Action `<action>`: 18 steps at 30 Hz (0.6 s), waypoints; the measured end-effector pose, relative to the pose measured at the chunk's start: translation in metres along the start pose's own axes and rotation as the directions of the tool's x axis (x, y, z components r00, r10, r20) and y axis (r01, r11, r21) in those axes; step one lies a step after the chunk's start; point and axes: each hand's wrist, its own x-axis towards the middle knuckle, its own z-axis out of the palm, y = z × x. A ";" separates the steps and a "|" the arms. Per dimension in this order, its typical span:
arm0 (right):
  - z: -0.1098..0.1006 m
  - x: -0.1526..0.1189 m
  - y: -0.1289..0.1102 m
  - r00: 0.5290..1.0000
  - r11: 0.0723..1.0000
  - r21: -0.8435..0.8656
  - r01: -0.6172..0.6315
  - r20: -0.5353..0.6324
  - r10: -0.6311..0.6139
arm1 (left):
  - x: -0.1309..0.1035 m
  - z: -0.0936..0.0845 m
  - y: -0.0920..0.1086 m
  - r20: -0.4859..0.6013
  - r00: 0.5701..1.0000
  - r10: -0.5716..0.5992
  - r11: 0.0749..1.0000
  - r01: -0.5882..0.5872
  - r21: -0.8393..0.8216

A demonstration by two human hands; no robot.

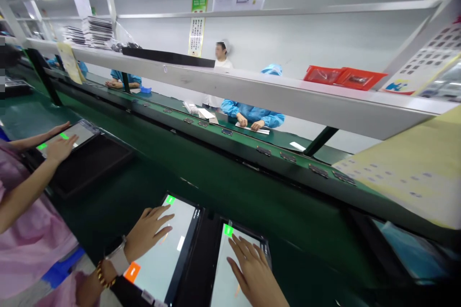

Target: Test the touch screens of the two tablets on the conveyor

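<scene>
Left hand point(149, 232): open, fingers spread flat on left display panel point(163, 254), gripping nothing. Right hand point(254, 271): open, flat on right display panel point(234, 273), apparently gripping nothing. Panels side by side on green bench point(252, 201).

We are resting our left hand point(149, 232) on the left panel point(163, 249) and our right hand point(252, 271) on the right panel point(234, 268), lying side by side on the counter point(118, 211); behind them, the conveyor point(230, 177) is running under a shelf point(252, 91).
</scene>
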 end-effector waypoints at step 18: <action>0.008 0.004 0.016 0.990 0.983 0.184 0.024 -0.143 0.003 | 0.012 0.025 -0.028 0.048 0.968 -0.247 0.968 0.249 -0.034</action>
